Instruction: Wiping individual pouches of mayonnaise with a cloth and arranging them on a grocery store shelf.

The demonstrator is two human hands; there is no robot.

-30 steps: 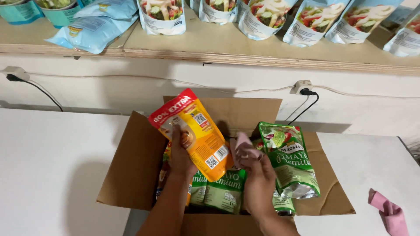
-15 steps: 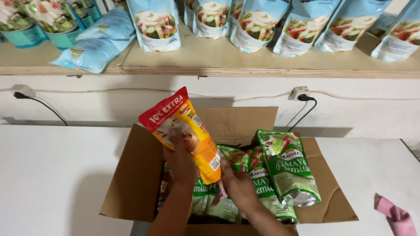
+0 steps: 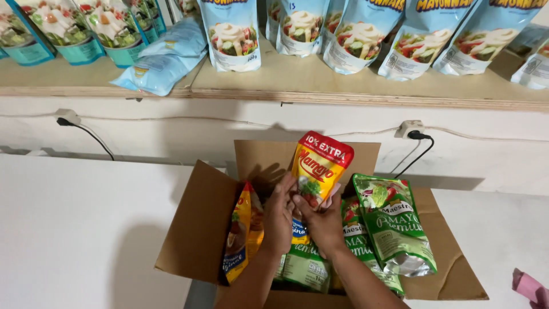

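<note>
From the head view, your two forearms come up from the bottom edge and meet over the middle of the open cardboard box (image 3: 200,229), which sits on the white bench (image 3: 80,229) against its back edge, below the wall. Your left hand (image 3: 278,217) stands upright, fingers pointing up, its grip closed on the left side of the yellow and red pouch (image 3: 317,171). Your right hand (image 3: 323,226) is just beside it, palm turned towards the pouch, its grip wrapped around the pouch's lower end from the right. The pouch stands nearly upright, its red top above the box's back flap and its base down among the packs inside.

Counted in the box: one yellow and red pouch in your hands, one orange pouch (image 3: 239,240) leaning at the left wall, and green pouches (image 3: 394,229), at least three, with one lying tilted at the right; more may be hidden under your hands.

On the wooden shelf (image 3: 320,83) above, six blue pouches (image 3: 231,31) stand in a row towards the right; one flat blue pack (image 3: 163,60) lies towards the left. A pink cloth (image 3: 529,286) lies at the bench's right edge.
</note>
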